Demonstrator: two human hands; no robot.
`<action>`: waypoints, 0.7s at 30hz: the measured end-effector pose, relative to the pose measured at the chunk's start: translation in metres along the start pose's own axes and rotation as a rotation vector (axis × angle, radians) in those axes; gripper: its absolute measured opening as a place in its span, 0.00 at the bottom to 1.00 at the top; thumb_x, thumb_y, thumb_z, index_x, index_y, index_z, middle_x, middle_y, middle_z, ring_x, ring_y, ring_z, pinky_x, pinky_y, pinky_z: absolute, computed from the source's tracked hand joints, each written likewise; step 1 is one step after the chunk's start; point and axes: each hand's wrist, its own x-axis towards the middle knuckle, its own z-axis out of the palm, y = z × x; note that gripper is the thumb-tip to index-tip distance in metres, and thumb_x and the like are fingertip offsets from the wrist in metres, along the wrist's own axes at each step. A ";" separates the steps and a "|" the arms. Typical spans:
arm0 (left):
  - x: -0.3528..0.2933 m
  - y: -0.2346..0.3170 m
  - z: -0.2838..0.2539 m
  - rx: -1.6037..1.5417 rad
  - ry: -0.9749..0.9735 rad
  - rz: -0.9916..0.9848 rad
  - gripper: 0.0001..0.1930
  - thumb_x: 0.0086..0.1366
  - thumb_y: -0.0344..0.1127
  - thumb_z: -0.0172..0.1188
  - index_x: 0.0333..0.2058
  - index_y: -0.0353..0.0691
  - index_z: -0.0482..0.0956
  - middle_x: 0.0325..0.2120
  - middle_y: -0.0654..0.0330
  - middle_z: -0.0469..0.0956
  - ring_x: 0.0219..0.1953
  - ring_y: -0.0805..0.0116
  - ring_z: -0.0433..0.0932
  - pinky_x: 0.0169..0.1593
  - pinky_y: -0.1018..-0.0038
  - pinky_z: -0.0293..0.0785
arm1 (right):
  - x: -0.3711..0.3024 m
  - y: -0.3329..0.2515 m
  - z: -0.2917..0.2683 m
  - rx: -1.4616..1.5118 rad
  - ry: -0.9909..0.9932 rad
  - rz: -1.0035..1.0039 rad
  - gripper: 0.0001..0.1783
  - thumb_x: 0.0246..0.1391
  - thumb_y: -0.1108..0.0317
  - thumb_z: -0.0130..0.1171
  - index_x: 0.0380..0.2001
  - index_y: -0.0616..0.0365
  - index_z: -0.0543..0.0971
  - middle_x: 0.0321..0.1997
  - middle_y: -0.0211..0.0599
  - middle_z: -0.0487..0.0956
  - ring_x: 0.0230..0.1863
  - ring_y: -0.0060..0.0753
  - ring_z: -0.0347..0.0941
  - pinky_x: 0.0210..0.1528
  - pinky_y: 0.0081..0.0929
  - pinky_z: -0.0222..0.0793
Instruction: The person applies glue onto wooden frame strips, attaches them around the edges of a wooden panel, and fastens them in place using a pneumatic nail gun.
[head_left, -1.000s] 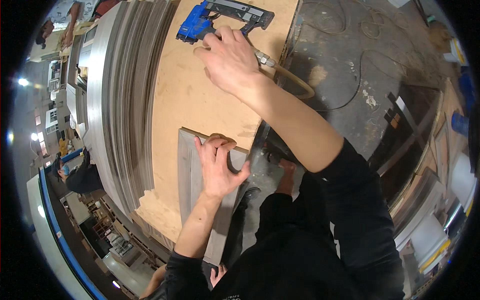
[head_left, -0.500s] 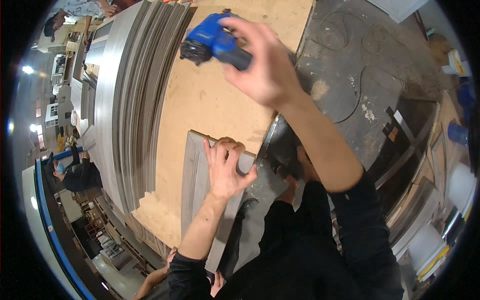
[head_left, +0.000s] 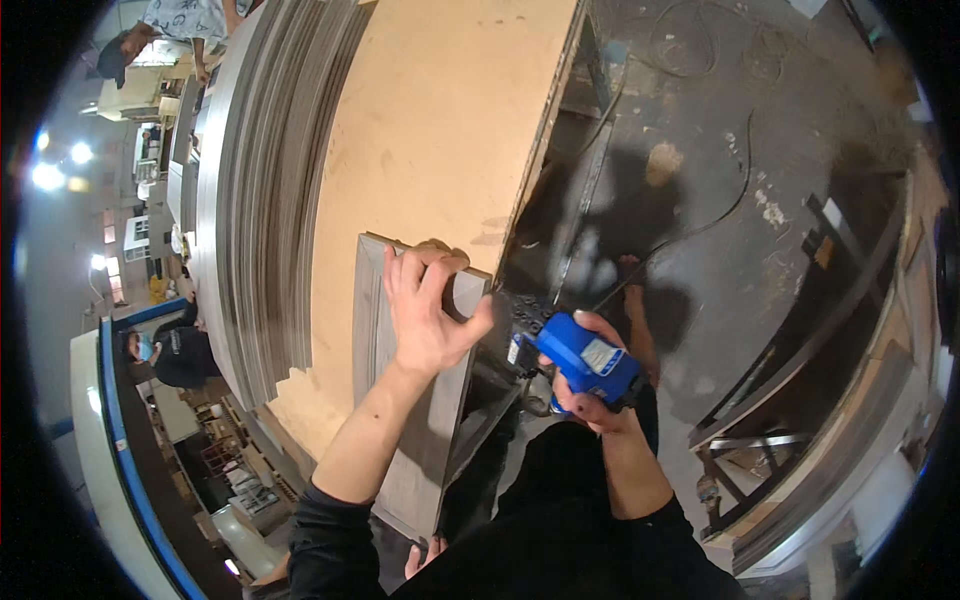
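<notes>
A grey wood-grain cabinet door [head_left: 415, 470] with a raised frame stands partly over the edge of a plywood-topped table [head_left: 420, 150]. My left hand [head_left: 428, 305] grips its far end, fingers curled over the top and thumb along the right side. My right hand [head_left: 590, 395] is closed around a blue power tool [head_left: 590, 355] with a black nose, perhaps a nail gun. The tool is held low beside the table, with its nose pointing left, close to the door's right edge. Whether the nose touches the door I cannot tell.
Stacked grey panels [head_left: 275, 180] line the table's left side. Another person's fingers [head_left: 420, 558] are at the door's near end. Two people are farther left, one in a mask [head_left: 165, 350]. A dark cable [head_left: 725, 205] crosses the floor; a rack of boards [head_left: 840, 380] is at right.
My right hand has brought the blue tool from above the table down and right to the door's edge. My left hand stays on the door's far end. The view has shifted slightly.
</notes>
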 end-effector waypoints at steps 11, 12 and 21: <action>-0.004 -0.007 0.003 0.041 -0.025 0.029 0.26 0.43 0.39 0.71 0.44 0.42 0.76 0.43 0.55 0.73 0.53 0.52 0.71 0.69 0.42 0.50 | 0.014 0.031 -0.007 -0.164 -0.037 -0.046 0.44 0.43 0.68 0.69 0.66 0.61 0.65 0.49 0.42 0.80 0.37 0.21 0.75 0.40 0.21 0.73; -0.005 -0.007 0.003 0.045 -0.029 0.024 0.26 0.43 0.39 0.71 0.44 0.42 0.76 0.43 0.55 0.73 0.53 0.52 0.71 0.68 0.43 0.50 | 0.016 0.035 -0.009 -0.163 -0.036 -0.047 0.44 0.43 0.68 0.69 0.66 0.61 0.65 0.49 0.42 0.80 0.37 0.21 0.75 0.40 0.21 0.73; -0.004 -0.007 0.001 0.068 -0.049 0.034 0.24 0.49 0.44 0.68 0.43 0.38 0.75 0.42 0.50 0.74 0.52 0.47 0.71 0.68 0.44 0.51 | 0.018 0.036 -0.016 -0.229 -0.089 -0.119 0.44 0.43 0.68 0.69 0.66 0.62 0.65 0.48 0.43 0.80 0.36 0.21 0.75 0.39 0.21 0.74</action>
